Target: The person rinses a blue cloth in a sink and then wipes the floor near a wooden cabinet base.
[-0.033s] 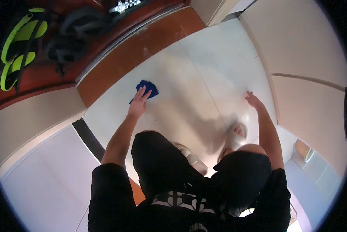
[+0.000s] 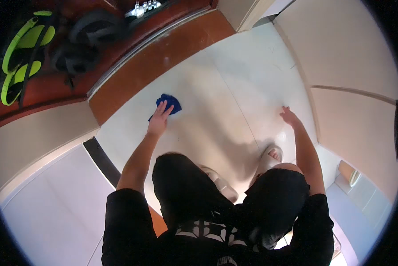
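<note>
My left hand (image 2: 159,118) lies on a dark blue cloth (image 2: 173,103) on the pale tiled floor (image 2: 212,106). Its fingers are stretched out and spread over the cloth, which pokes out beyond the fingertips and a little beside the wrist. On the right, my right hand (image 2: 289,116) is held low with nothing in it, its fingers partly apart. Whether its fingertips touch the floor I cannot tell. Below and between the hands are my knees in black shorts and my feet in light slippers (image 2: 267,160).
A reddish-brown sill strip (image 2: 163,62) borders the floor at the far left. Past it lie green-and-black sandals (image 2: 24,66) and dark footwear (image 2: 81,53), out of focus. Cream cabinet fronts (image 2: 354,119) line the right side, and a pale panel (image 2: 52,199) stands at the near left.
My right foot, blurred earlier, is now sharp and planted on the floor. My hands and the cloth stay almost where they were.
</note>
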{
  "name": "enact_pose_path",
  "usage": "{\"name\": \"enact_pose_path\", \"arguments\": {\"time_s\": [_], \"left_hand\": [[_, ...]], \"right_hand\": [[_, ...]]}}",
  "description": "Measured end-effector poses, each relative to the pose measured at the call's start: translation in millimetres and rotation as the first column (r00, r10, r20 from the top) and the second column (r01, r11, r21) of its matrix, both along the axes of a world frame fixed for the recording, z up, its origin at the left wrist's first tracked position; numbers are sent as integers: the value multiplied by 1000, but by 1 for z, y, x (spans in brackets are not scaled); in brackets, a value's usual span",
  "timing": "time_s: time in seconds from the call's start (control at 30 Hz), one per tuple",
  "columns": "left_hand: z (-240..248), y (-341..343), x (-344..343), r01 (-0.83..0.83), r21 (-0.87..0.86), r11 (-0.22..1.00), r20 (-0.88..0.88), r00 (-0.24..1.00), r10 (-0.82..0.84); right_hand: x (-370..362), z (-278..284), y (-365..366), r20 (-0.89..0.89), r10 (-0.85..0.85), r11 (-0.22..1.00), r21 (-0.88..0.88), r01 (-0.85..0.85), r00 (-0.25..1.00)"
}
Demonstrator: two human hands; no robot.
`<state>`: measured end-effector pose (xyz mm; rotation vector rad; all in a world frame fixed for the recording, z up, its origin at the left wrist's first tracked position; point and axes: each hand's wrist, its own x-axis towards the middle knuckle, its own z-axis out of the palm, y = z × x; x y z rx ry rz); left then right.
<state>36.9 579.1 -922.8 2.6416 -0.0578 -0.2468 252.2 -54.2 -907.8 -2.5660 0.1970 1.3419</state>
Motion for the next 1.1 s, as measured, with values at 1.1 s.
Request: {"name": "enact_pose_path", "arguments": {"time_s": [1.1], "left_hand": [[-36,30,-43,-926,-51,375,257,351,901]], "right_hand": [[8,-12,10,679,437,764,66,-642,590]]}}
